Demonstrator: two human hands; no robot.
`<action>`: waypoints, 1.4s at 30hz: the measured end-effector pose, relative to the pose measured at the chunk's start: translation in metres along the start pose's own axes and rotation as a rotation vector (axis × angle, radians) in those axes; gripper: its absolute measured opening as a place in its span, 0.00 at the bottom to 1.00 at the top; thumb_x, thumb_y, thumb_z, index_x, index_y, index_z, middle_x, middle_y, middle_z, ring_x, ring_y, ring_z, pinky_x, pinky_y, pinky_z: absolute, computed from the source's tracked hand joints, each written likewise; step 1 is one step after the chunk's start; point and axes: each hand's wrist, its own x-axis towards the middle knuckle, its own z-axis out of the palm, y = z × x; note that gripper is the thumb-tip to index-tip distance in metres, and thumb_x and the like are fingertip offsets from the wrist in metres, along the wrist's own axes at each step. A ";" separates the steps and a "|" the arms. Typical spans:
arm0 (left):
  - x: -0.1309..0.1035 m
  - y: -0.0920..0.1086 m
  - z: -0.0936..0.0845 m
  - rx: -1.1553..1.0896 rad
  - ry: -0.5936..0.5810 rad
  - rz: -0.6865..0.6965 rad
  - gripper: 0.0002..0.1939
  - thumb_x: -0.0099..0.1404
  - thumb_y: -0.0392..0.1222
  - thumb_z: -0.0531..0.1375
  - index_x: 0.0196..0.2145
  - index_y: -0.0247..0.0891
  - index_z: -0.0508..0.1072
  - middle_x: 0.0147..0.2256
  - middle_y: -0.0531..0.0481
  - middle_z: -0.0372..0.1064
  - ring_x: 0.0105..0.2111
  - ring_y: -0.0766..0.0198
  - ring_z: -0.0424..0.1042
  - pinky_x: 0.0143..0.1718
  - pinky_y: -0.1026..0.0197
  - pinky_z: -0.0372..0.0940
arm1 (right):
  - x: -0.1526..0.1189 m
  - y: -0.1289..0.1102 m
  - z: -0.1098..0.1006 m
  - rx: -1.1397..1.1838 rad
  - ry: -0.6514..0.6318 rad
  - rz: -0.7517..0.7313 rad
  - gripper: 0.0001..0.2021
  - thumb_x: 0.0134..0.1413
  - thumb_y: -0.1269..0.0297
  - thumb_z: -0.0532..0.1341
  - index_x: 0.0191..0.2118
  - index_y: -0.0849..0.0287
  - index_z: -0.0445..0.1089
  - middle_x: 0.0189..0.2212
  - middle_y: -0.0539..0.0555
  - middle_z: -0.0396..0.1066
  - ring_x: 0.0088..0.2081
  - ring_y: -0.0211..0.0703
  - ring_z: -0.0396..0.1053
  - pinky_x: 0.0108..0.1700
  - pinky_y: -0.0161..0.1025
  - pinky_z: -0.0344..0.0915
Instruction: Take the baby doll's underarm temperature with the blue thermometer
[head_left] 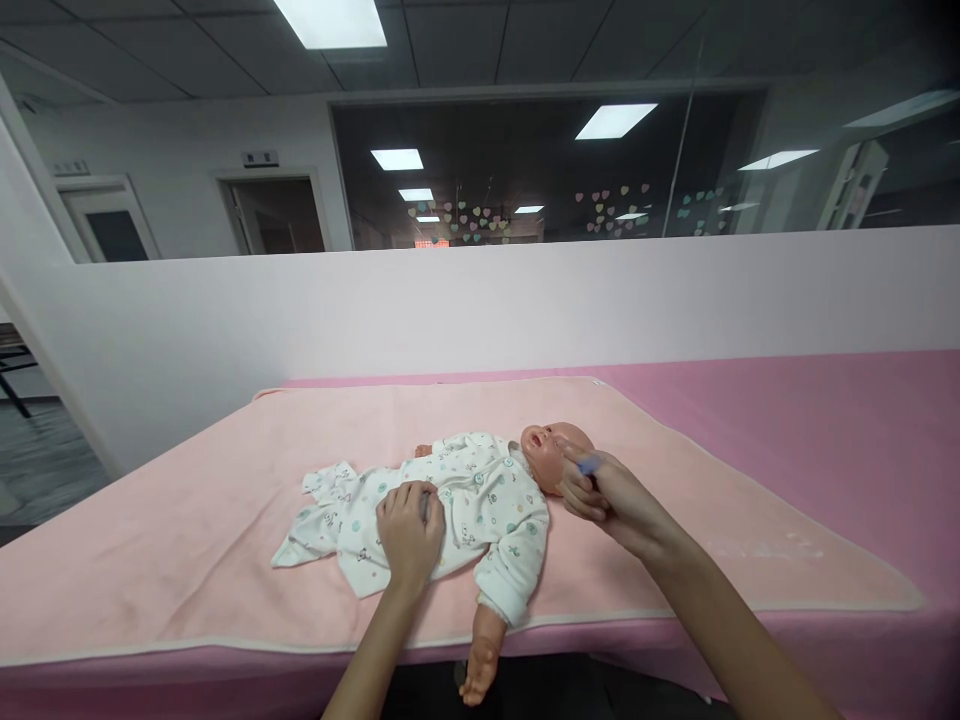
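A baby doll (551, 450) lies on its back in a white patterned romper (480, 500), its head to the right. My left hand (411, 525) is on the doll's belly with curled fingers; a dark grey patch shows between thumb and forefinger, and I cannot make out what it is. Beside the doll's head, my right hand (600, 490) pinches a small blue translucent object (589, 465), its kind unclear. The forefinger of that hand reaches to the doll's face near the eye. One doll arm (484, 650) hangs over the near edge.
Under the doll is a peach towel (187, 520) with a pale border, spread on a pink-covered table (787, 420). A low white wall (525, 310) with glass above it runs along the back. On the far left, a dark-legged piece of furniture (13, 385) stands beyond the wall.
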 end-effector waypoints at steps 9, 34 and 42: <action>0.000 0.001 0.000 0.008 0.002 0.003 0.06 0.59 0.36 0.52 0.30 0.40 0.68 0.32 0.52 0.69 0.35 0.60 0.64 0.41 0.57 0.52 | 0.006 -0.001 0.000 -0.037 0.013 0.024 0.25 0.44 0.46 0.60 0.14 0.58 0.50 0.09 0.42 0.46 0.13 0.25 0.41 0.15 0.30 0.38; 0.000 0.000 0.000 0.019 -0.020 -0.001 0.06 0.60 0.37 0.51 0.30 0.40 0.68 0.33 0.51 0.70 0.36 0.59 0.64 0.41 0.56 0.53 | 0.004 -0.003 0.001 -0.123 0.067 -0.101 0.24 0.43 0.46 0.59 0.14 0.57 0.52 0.08 0.42 0.47 0.12 0.27 0.43 0.14 0.30 0.40; 0.000 0.000 0.000 0.024 -0.004 0.010 0.07 0.59 0.37 0.51 0.30 0.40 0.68 0.33 0.51 0.70 0.36 0.60 0.64 0.41 0.57 0.53 | 0.003 -0.005 0.003 -0.073 0.097 -0.108 0.24 0.44 0.46 0.60 0.15 0.57 0.51 0.09 0.41 0.45 0.12 0.27 0.42 0.15 0.29 0.39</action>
